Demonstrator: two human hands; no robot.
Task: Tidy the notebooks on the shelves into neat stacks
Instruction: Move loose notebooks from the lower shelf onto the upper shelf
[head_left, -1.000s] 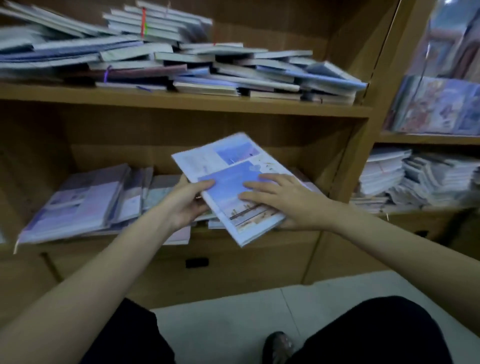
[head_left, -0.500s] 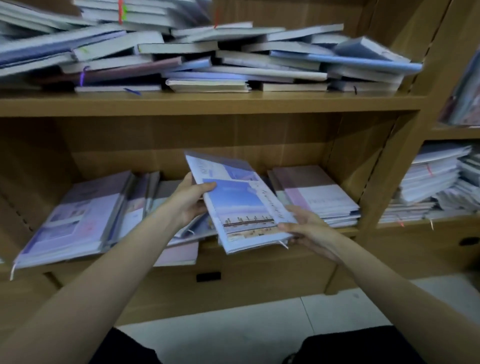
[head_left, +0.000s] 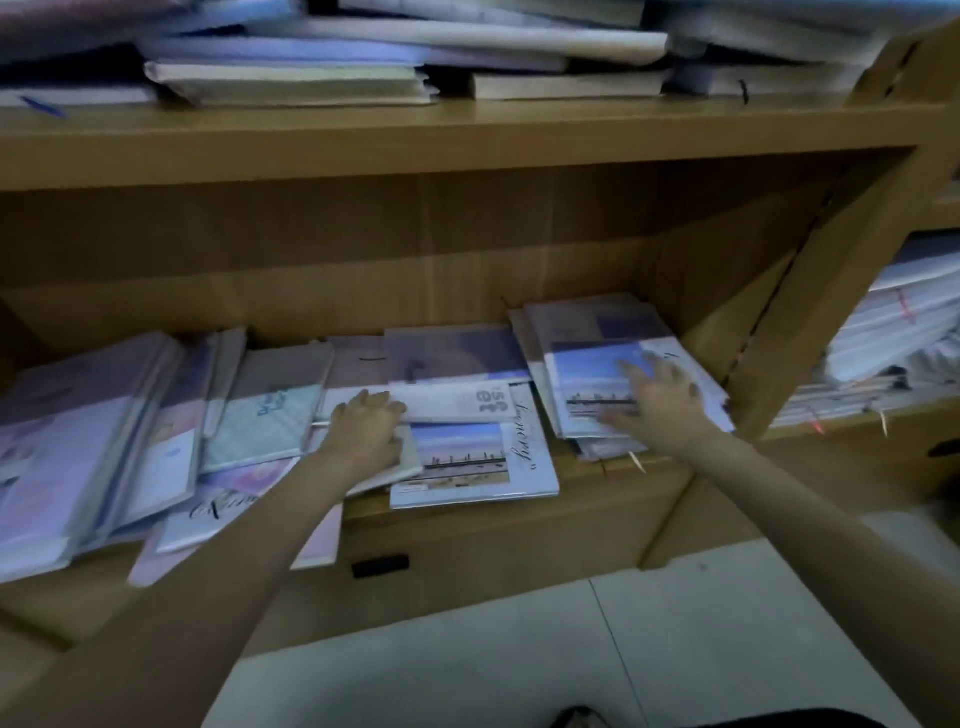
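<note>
On the lower shelf (head_left: 597, 499), my right hand (head_left: 657, 402) lies flat with fingers spread on a sky-photo notebook (head_left: 584, 374). That notebook tops the right stack (head_left: 582, 325). My left hand (head_left: 363, 431) rests on the messy middle pile, its fingers curled over the far edge of a thin pale notebook (head_left: 408, 462). Beside this one lies another sky-photo notebook with script lettering (head_left: 467, 470), overhanging the shelf front. A mint notebook (head_left: 262, 423) and several lilac ones (head_left: 78, 421) lean at the left.
The upper shelf (head_left: 467, 135) carries an untidy pile of notebooks (head_left: 363, 62). A wooden divider (head_left: 810, 312) closes the bay on the right, with more stacked notebooks (head_left: 893, 332) beyond it. Below the shelf are a drawer front (head_left: 493, 551) and pale floor tiles (head_left: 519, 654).
The sky-photo notebook held in both hands has gone down onto the right stack. My right hand now presses on it, and my left hand has dropped to the middle pile. The camera moved closer.
</note>
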